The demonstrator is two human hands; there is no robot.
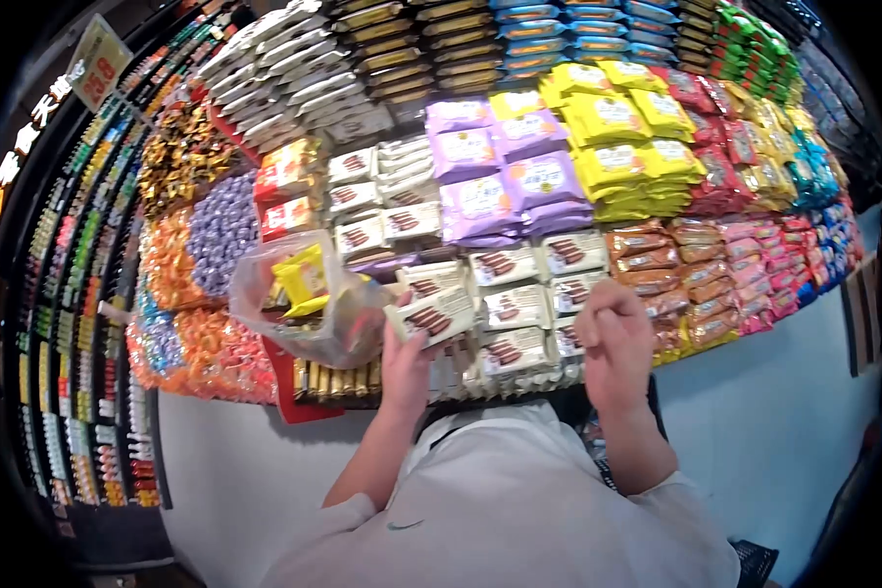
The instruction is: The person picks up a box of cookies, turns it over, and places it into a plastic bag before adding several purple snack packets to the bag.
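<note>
A white snack packet [433, 316] with brown bars printed on it is gripped by my left hand [405, 367], thumb on its near side. Just left of that hand, a clear plastic bag [255, 304] rests over the display. Inside the bag lie yellow packets [302, 276]. My right hand [617, 338] is over the right side of the white packet stacks, its fingers curled in; whether anything is between them is hidden. Matching white packets [514, 350] lie in neat rows between my two hands.
Purple packs [465, 154] and yellow packs [608, 118] are piled beyond the white ones. Brown packets [647, 263] lie to the right. Loose wrapped sweets [225, 225] fill the left side. A price sign [100, 64] stands at upper left, before shelves of small goods [78, 323].
</note>
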